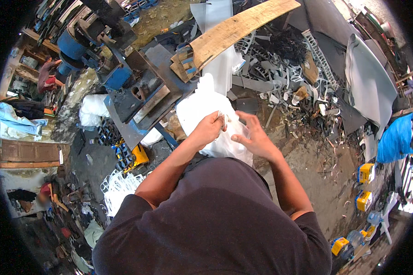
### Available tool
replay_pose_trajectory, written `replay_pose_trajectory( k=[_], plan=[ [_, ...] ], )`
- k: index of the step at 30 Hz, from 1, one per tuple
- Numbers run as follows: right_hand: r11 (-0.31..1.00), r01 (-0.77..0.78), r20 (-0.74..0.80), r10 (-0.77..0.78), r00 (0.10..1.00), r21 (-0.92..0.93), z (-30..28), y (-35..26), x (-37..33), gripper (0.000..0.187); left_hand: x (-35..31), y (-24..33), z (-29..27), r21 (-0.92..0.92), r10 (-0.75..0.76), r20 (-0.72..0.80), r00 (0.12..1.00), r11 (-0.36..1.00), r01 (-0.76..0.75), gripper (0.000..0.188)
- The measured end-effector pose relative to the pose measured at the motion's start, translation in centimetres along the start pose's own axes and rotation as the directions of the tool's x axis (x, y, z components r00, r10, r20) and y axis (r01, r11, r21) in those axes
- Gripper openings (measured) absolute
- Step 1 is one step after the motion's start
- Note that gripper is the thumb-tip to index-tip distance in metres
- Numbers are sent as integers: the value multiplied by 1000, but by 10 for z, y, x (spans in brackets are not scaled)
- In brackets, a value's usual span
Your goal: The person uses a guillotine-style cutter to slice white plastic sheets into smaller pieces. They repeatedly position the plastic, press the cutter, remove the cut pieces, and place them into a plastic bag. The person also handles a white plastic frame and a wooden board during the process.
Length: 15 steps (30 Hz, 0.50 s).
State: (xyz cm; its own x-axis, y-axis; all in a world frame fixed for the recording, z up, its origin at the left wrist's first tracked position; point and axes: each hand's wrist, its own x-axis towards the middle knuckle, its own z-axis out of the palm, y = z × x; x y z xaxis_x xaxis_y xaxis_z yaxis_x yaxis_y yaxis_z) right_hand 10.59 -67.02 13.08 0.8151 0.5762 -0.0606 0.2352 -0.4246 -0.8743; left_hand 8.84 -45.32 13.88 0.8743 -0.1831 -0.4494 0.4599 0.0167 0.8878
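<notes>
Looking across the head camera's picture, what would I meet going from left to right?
Brown wooden panel → white plastic-wrapped bundle → person's bare left hand, gripping a large white plastic bag → bare, open right hand → long pale perforated strip → crumpled bright-blue sheet.

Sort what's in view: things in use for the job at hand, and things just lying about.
In use:
- white plastic bag, pinched by the left hand
- right hand, open at the bag; contact unclear

Apparently just lying about:
- curved wooden board
- heap of grey offcuts
- blue plastic sheet
- yellow containers
</notes>
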Motion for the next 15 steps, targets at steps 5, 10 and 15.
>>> replay_pose_trajectory(
  k=[5,10,15],
  plan=[
    [999,30,93,-28,995,-23,-2,-25,24,83,-9,16,-4,605,141,19,990,787,-124,29],
    [972,-213,88,205,975,101,10,-17,29,82,-29,13,11,672,367,-157,917,720,-173,24],
    [995,34,48,-29,998,-90,10,-18,26,46,-31,15,25,301,330,-480,813,932,-201,22]
  ],
)
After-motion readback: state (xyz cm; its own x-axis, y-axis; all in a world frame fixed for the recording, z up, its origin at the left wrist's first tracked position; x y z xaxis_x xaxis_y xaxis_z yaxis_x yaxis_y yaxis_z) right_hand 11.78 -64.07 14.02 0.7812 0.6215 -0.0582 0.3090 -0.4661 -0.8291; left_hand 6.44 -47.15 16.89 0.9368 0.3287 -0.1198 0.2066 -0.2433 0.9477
